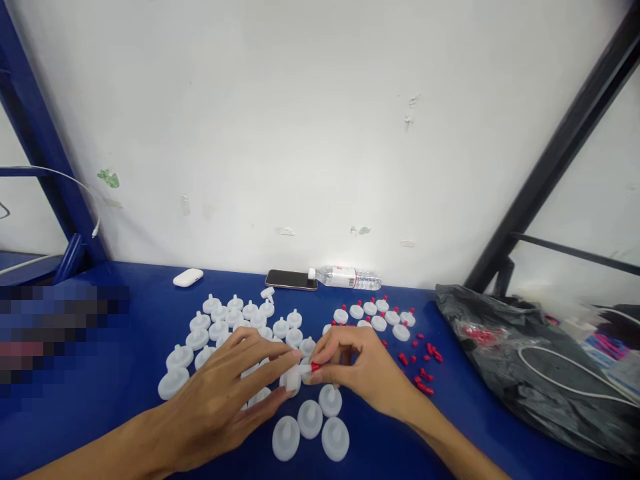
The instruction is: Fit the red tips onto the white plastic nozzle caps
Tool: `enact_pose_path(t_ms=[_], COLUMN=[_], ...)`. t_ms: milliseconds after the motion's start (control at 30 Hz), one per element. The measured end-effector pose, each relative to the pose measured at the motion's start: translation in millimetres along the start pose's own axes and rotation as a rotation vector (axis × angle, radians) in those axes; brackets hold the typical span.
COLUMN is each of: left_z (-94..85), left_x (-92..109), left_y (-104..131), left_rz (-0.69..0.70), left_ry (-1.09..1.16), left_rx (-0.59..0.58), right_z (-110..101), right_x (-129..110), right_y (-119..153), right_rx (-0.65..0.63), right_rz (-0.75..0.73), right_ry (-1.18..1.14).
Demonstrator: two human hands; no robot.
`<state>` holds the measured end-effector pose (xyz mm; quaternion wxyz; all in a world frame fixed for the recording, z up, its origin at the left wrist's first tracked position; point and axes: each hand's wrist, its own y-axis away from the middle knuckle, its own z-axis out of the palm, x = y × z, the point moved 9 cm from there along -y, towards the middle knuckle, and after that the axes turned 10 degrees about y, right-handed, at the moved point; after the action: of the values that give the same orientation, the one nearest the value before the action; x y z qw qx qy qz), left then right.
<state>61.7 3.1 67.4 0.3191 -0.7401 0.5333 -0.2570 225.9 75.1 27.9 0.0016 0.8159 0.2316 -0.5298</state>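
My left hand (pixel 240 383) pinches a white plastic piece (pixel 294 380) between its thumb and fingers, near the middle of the blue table. At that piece's narrow tip, my right hand (pixel 350 363) grips a small red cap (pixel 315 367) between thumb and forefinger. Many round white pieces with a nozzle (pixel 179 358) lie beyond and around my left hand. Several more (pixel 309 419) sit just in front of both hands. White pieces with red caps on their tips (pixel 379 323) stand beyond my right hand, and loose red caps (pixel 425 388) are scattered to its right.
Against the wall lie a phone (pixel 291 280), a clear bottle (pixel 350 277) and a white case (pixel 189 277). A black plastic bag (pixel 500 360) with a white cable (pixel 560 389) covers the right side. Frame posts stand at both sides of the blue table (pixel 135 320).
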Motion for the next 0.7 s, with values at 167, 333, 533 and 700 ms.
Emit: enact_pose_path(t_ms=[167,333,533,700], left_z=[1.6,0.1,4.7,8.3], left_x=[0,0,0,-1], left_y=[2,2,8,11], left_rz=[-0.004,-0.003,-0.013,-0.027], left_ry=[-0.012,-0.063,0.031,0.068], left_rx=[-0.015,-0.014,-0.026,-0.031], right_z=[3,17,25,27], right_x=[-6,-33,-38,-37], right_y=[2,12,19,17], right_rx=[-0.033,-0.094,-0.107,-0.149], right_rz=[-0.073,-0.300,-0.353,-0.335], right_ry=[0.202,0.420,0.493,0.423])
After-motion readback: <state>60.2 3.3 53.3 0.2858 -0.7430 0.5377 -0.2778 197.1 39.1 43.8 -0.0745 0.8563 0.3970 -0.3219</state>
